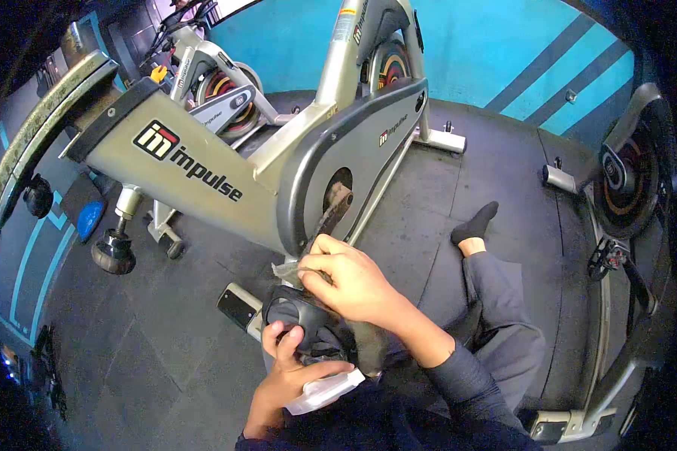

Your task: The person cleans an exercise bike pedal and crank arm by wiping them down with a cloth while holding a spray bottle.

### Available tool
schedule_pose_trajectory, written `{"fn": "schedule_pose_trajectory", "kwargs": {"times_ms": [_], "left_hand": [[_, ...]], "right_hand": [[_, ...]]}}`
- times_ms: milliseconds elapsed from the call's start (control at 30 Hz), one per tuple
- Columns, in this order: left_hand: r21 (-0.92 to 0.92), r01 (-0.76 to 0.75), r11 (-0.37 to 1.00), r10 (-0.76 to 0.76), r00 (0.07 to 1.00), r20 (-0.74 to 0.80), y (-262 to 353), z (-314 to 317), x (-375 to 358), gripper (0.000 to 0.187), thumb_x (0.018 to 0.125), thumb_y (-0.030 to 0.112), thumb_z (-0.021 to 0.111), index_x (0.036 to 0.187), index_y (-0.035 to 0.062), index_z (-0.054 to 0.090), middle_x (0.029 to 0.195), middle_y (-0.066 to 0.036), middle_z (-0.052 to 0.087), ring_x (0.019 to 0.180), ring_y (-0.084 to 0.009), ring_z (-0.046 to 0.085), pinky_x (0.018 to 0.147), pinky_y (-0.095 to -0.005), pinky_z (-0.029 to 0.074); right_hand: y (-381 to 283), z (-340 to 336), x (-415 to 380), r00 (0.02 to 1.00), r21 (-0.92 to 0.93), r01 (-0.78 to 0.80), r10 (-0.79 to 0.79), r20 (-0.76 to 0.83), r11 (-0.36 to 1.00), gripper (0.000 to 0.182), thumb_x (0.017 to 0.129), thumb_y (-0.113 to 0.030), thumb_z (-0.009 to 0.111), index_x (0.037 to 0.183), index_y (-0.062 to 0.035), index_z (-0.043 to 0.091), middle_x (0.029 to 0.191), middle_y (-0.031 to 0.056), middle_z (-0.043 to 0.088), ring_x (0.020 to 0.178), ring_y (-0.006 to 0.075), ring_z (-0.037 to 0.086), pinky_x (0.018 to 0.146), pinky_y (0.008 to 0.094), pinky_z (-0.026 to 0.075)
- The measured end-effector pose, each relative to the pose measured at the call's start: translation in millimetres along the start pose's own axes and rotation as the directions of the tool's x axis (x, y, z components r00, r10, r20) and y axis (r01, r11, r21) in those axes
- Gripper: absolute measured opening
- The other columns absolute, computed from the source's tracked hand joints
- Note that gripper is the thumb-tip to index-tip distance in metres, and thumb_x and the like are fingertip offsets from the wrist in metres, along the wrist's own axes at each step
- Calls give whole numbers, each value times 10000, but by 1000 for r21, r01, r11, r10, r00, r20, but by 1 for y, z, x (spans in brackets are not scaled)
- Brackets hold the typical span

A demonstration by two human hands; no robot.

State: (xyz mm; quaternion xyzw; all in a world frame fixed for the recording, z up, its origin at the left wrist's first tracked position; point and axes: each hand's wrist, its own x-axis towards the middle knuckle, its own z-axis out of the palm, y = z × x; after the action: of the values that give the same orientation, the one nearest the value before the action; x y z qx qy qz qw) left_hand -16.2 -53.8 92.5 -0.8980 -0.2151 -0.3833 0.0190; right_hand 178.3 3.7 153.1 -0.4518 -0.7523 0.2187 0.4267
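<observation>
The black pedal (312, 327) of an exercise bike, with what looks like a toe cage, is close in front of me, at the lower end of the crank arm (337, 210). My left hand (289, 372) wraps round its near side, thumb across the front and fingertips curled over the top. A white plastic piece (325, 392) sits just below that thumb. My right hand (350, 278) is closed over the pedal's upper end, pinching a dirty grey cloth (287, 272) against the crank side. The palm hides most of the cloth.
The silver exercise bike (203, 173) fills the upper left, its adjustment knob (114, 252) hanging below the frame. A second bike (624, 173) stands at the right, another (218, 98) behind. My leg and socked foot (475, 225) extend over the dark mat floor (143, 346).
</observation>
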Motion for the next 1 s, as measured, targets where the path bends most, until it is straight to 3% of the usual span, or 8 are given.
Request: {"fn": "schedule_pose_trajectory", "kwargs": {"times_ms": [733,1000], "left_hand": [[23,18,1000,-18,1000,1,5,-3,4,388,513,249,879,861,366,753,1532,-82,88,1362,-365,44,1097,-417,161],[43,32,999,-32,999,8,7,-5,5,382,517,263,875,862,370,752,1531,-78,95,1361,-371,53,1102,-412,156]], "right_hand": [[1,2,2,1000,-81,23,-21,18,996,261,886,-260,536,992,-64,671,830,122,501,837,293,542,755,397,441],[0,0,0,999,-64,36,-37,-8,997,231,876,-248,538,929,-57,657,823,124,505,838,299,535,767,403,435]]}}
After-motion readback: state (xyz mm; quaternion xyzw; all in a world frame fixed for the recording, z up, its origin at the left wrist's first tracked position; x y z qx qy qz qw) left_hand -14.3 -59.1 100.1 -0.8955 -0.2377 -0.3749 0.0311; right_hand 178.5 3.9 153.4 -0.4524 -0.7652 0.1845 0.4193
